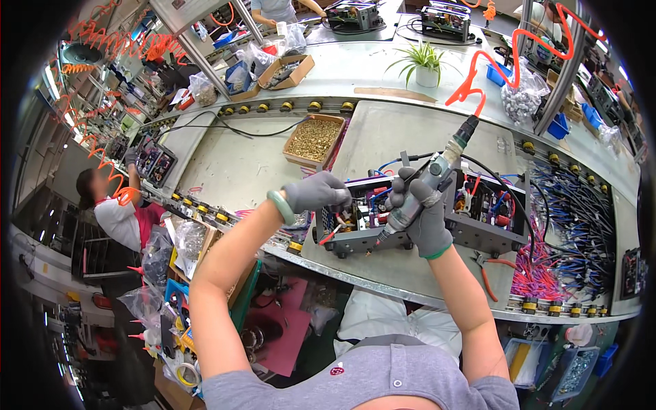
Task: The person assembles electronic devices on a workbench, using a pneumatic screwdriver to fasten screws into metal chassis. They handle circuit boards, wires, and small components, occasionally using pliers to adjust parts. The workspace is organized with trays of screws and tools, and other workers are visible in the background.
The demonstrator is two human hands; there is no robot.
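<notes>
My gloved right hand (430, 222) is wrapped round an air screwdriver (417, 198). The tool slants down to the left, its tip near the front wall of a black metal chassis (362, 239); contact is unclear. My gloved left hand (318, 191) is at the chassis's left end, fingers pressed together over the wires and boards inside. Whatever they pinch, if anything, is too small to make out. An orange coiled air hose (471, 85) runs up from the screwdriver's back end. A second chassis section (488, 236) full of red and blue wiring sits to the right.
A box of brass-coloured small parts (314, 139) stands behind my left hand. Red-handled pliers (486, 277) lie right of the chassis. Bundled cables (574, 225) cover the right side. Beyond the roller track (280, 106) is a potted plant (427, 68). A co-worker (119, 212) is at left.
</notes>
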